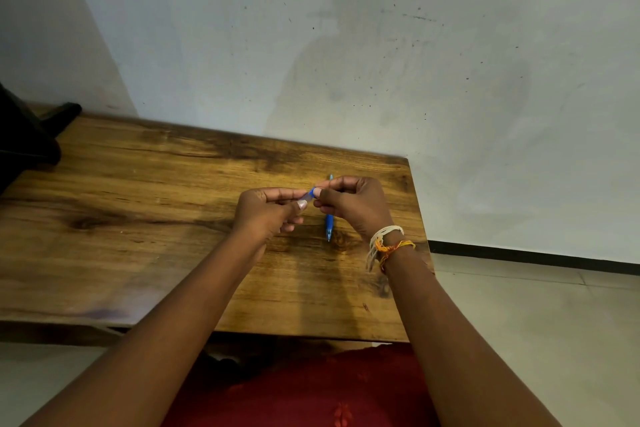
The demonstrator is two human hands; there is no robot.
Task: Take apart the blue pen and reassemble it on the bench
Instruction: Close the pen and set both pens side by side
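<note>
Both hands meet above the wooden bench (145,191). My left hand (265,211) pinches a clear pen barrel piece (306,197) with a blue end. My right hand (353,204) grips the blue end (312,191) of that same piece from the other side. Below the hands, a blue pen part (329,227) lies on the bench, pointing toward me with its tip near; its far end (331,177) shows past my right fingers. Most of the held piece is hidden by fingers.
A pale wall rises right behind the bench. A dark object (27,142) sits at the bench's far left end. The bench's right edge (420,218) is close to my right wrist, with tiled floor (536,322) beyond. Thread bracelets (388,246) circle my right wrist.
</note>
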